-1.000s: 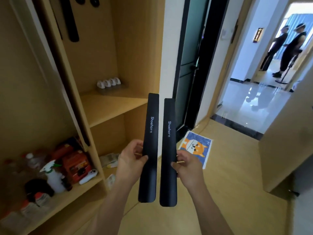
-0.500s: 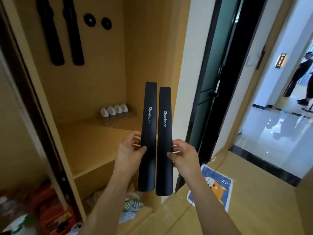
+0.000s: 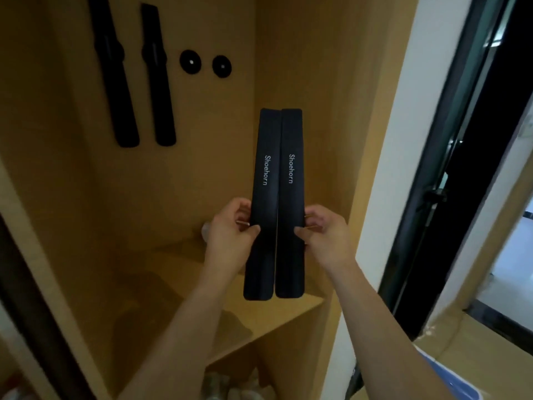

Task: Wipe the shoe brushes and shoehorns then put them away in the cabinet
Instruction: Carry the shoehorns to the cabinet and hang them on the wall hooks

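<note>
Left hand (image 3: 230, 235) is pinching the left shoehorn (image 3: 264, 203), right hand (image 3: 324, 235) is pinching the right shoehorn (image 3: 290, 203), both upright, edges touching, before the cabinet (image 3: 302, 67).

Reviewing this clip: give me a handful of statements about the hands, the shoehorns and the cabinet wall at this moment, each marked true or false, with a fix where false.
1. Each hand holds one black shoehorn. True: the left hand grips the left shoehorn and the right hand grips the right shoehorn.
2. The two held shoehorns are crossed over each other. False: they stand upright side by side, long edges nearly touching.
3. Both held shoehorns show the word "Shoehorn". True.
4. All four round wall mounts are covered. False: two round black mounts are bare; two long black items hang left of them.
5. The shoehorns lie on the shelf. False: they are held above it.
</note>
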Demonstrator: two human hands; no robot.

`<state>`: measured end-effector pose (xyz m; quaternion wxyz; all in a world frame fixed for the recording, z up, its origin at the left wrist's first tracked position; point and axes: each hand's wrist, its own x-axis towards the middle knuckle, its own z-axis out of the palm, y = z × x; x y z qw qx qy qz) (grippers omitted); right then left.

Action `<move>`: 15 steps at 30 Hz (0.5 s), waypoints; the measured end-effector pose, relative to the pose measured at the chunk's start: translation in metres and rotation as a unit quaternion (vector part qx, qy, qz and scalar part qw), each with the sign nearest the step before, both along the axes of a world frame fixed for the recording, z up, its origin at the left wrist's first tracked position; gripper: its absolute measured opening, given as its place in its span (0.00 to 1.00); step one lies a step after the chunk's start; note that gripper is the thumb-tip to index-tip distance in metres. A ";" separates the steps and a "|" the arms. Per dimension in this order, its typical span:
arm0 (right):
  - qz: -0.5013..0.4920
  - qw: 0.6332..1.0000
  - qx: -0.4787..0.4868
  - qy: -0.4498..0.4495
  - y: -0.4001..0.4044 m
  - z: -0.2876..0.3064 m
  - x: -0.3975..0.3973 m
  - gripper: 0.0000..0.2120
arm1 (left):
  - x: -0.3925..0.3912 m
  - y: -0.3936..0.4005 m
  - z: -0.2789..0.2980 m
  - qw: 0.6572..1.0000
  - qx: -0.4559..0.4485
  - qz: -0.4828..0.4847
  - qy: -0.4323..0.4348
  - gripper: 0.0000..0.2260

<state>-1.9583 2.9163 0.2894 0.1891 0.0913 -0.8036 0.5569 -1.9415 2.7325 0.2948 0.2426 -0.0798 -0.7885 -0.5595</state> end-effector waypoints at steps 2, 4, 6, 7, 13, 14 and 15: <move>0.029 1.000 -0.003 0.004 -0.008 0.006 -0.028 0.13 | -0.020 -0.009 0.005 1.000 0.001 0.016 -0.004 0.16; 0.054 0.999 -0.003 0.006 -0.017 0.012 -0.058 0.12 | -0.042 -0.017 0.012 0.999 0.011 0.031 -0.011 0.16; 0.076 0.997 -0.006 0.010 -0.028 0.019 -0.088 0.12 | -0.065 -0.024 0.019 0.998 0.018 0.057 -0.006 0.17; 0.089 0.996 -0.014 0.013 -0.033 0.023 -0.104 0.11 | -0.077 -0.027 0.024 0.997 0.018 0.074 0.002 0.17; 0.144 0.988 -0.053 0.013 -0.062 0.055 -0.201 0.12 | -0.151 -0.040 0.056 0.986 0.009 0.152 0.060 0.18; 0.151 0.987 -0.057 0.009 -0.066 0.061 -0.217 0.13 | -0.163 -0.042 0.061 0.984 0.006 0.165 0.069 0.18; 0.158 0.986 -0.058 0.012 -0.070 0.068 -0.233 0.14 | -0.174 -0.044 0.067 0.981 0.003 0.178 0.078 0.18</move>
